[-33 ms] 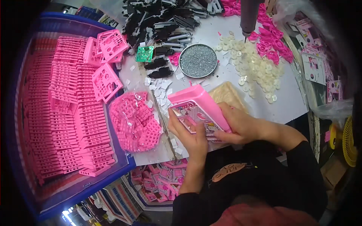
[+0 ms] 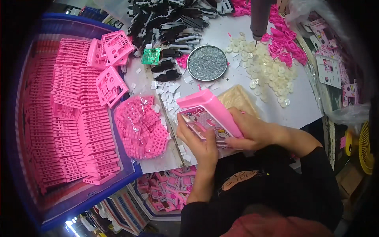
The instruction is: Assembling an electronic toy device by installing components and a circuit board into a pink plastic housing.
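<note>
A pink plastic toy case (image 2: 221, 108) with a printed picture panel on its front is held tilted between both hands, above the near edge of the table. My left hand (image 2: 203, 148) grips its lower left side, the thumb lying on the printed panel. Closed round the right side is my right hand (image 2: 250, 130), its thumb near the bottom corner. The back of the case is hidden. Just beyond the hands lies a tan, plastic-wrapped slab (image 2: 239, 98).
A blue crate (image 2: 136, 172) of stacked pink frames stands left, beside a bag of pink keypads (image 2: 142, 130). Farther off are a round tin (image 2: 207, 80) of tiny metal pieces, a green circuit board (image 2: 151, 56), black parts (image 2: 158, 23) and pale discs (image 2: 268, 75). A powered screwdriver (image 2: 260, 19) hangs above.
</note>
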Demonstrator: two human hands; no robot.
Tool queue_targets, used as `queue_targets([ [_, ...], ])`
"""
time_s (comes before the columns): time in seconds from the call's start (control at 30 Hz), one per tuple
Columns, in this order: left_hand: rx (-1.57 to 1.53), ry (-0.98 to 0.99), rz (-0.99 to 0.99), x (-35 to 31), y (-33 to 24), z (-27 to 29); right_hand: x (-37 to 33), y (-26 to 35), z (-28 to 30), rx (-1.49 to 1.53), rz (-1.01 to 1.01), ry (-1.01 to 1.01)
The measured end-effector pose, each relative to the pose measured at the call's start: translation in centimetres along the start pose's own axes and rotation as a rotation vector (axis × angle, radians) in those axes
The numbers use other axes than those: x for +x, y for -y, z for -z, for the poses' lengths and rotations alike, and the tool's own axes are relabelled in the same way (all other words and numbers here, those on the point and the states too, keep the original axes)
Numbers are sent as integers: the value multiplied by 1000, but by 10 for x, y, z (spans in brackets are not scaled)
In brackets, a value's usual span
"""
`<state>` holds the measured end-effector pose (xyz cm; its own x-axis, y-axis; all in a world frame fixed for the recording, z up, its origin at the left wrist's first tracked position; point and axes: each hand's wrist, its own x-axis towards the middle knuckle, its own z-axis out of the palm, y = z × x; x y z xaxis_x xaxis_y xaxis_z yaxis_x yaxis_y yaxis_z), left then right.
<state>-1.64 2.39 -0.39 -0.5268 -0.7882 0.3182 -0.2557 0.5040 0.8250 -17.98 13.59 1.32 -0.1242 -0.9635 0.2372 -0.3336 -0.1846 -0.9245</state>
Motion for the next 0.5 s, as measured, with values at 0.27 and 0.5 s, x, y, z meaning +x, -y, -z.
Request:
queue_targets([
  [0.27, -729, -202, 441, 18, 12, 28, 9, 18, 19, 354, -126, 203],
  [0.5, -590, -247, 409, 23, 10, 31, -1, 7, 15, 700, -348, 30],
])
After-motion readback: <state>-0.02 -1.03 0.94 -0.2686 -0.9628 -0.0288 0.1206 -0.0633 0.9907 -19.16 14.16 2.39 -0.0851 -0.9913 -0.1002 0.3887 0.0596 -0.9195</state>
